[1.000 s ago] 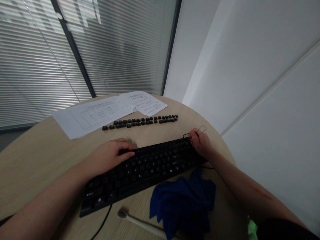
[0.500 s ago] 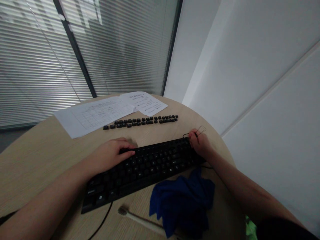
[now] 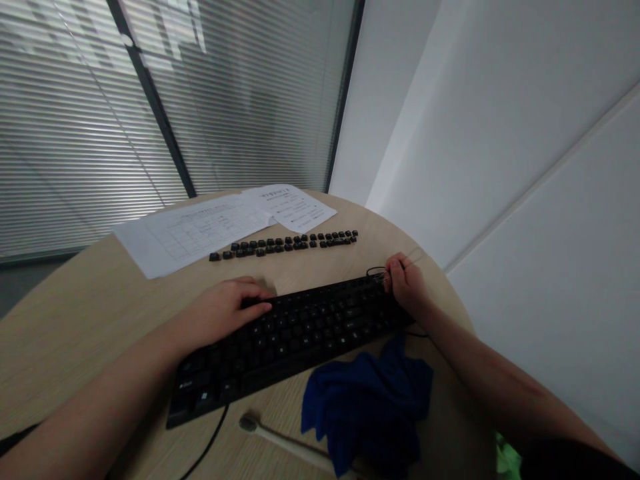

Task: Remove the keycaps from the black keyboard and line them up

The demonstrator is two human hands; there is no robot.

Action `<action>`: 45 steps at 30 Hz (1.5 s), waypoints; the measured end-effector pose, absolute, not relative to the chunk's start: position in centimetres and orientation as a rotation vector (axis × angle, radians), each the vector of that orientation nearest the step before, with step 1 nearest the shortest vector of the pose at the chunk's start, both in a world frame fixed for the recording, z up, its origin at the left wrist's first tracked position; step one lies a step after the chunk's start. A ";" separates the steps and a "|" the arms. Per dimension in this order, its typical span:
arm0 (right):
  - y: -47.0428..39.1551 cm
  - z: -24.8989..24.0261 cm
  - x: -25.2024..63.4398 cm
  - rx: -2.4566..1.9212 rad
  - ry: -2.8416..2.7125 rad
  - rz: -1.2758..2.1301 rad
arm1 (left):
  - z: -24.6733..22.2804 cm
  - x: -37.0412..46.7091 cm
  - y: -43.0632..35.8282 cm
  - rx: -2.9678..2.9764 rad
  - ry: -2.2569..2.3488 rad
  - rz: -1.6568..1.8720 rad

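Note:
A black keyboard (image 3: 300,343) lies slanted on the wooden table. My left hand (image 3: 233,305) grips its far edge, the thumb over the keys and the fingers along the back. At the keyboard's far right corner, my right hand (image 3: 406,283) is closed around a wire keycap puller (image 3: 414,255). One thin loop sticks out beyond the fist; the wire's other end, by the keys, is partly hidden by the fingers. Loose black keycaps (image 3: 287,247) stand in two rows behind the keyboard.
Printed papers (image 3: 200,227) lie at the table's back left. In front of the keyboard are a crumpled blue cloth (image 3: 367,410) and a brush like a toothbrush (image 3: 293,447), partly under the cloth. A black cable (image 3: 209,445) runs toward the near edge. A white wall rises at right.
My right hand has turned and shifted slightly right, and the puller's loop has swung with it. My left hand keeps its hold on the keyboard. The whole view has shifted a little.

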State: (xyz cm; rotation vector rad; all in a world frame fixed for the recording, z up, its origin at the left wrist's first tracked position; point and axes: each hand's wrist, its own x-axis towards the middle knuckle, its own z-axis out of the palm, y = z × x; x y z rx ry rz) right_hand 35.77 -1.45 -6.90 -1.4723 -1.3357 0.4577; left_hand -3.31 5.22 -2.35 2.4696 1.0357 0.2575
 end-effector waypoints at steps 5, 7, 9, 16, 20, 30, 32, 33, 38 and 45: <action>-2.9 -5.6 35.7 -1.399 -1.493 0.345 | -1.9 -3.1 4.8 2.566 1.065 0.282; -3.9 -4.5 35.5 -1.316 -1.537 0.298 | -1.2 -2.8 4.0 2.633 1.127 0.346; -5.0 -3.1 34.9 -1.220 -1.559 0.285 | -0.2 -2.2 2.8 2.626 1.145 0.411; -7.8 0.8 28.8 -0.902 -1.928 0.643 | 1.1 -0.3 -0.4 2.088 0.832 0.606; -8.4 0.8 25.5 -0.818 -1.925 0.723 | 0.9 -0.4 -0.4 1.984 0.707 0.516; -9.1 -2.8 24.6 -0.631 -1.948 0.591 | 1.3 -0.8 -0.1 2.076 0.719 0.308; -9.1 -2.9 24.6 -0.599 -1.965 0.584 | 1.2 -0.9 0.1 2.081 0.731 0.314; -9.1 -2.8 24.6 -0.587 -1.983 0.579 | 1.1 -0.9 0.1 2.088 0.741 0.318; -9.1 -2.1 24.7 -0.589 -2.056 0.559 | 1.0 -0.8 0.3 2.112 0.791 0.319; -9.2 -1.8 25.4 -0.493 -2.057 0.360 | 0.4 -1.1 1.0 1.964 0.878 0.553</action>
